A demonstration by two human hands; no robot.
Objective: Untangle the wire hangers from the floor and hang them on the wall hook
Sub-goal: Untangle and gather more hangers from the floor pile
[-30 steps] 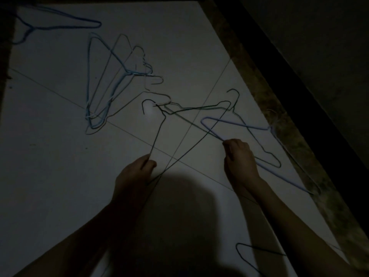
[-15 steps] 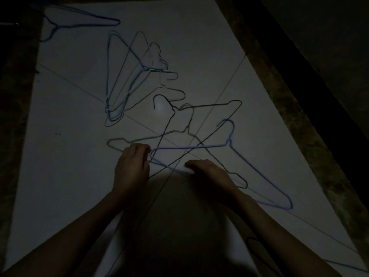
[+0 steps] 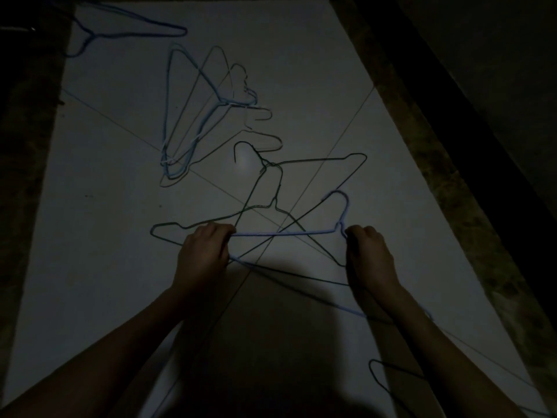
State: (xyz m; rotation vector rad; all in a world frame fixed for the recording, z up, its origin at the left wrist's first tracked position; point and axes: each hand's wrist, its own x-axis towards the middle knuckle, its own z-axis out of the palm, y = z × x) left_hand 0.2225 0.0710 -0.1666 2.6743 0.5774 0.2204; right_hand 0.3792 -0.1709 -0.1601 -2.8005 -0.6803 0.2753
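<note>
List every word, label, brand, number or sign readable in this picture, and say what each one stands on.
None: no readable text shows anywhere in this dim view.
The purple hanger held between the left hand and the right hand is bare wire, with no tag visible.
The other hangers, such as the blue bundle, and the floor tiles carry no visible markings.

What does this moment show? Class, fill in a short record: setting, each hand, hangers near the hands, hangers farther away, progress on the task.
setting: dim room, pale tiled floor
left hand: grips one end of the lilac hanger
right hand: holds the lilac hanger by its neck
near the hands: two dark green hangers crossing each other under the lilac one
farther away: bundle of pale blue and grey hangers; one dark blue hanger at top left
progress: no wall hook in view; hangers on the floor
</note>
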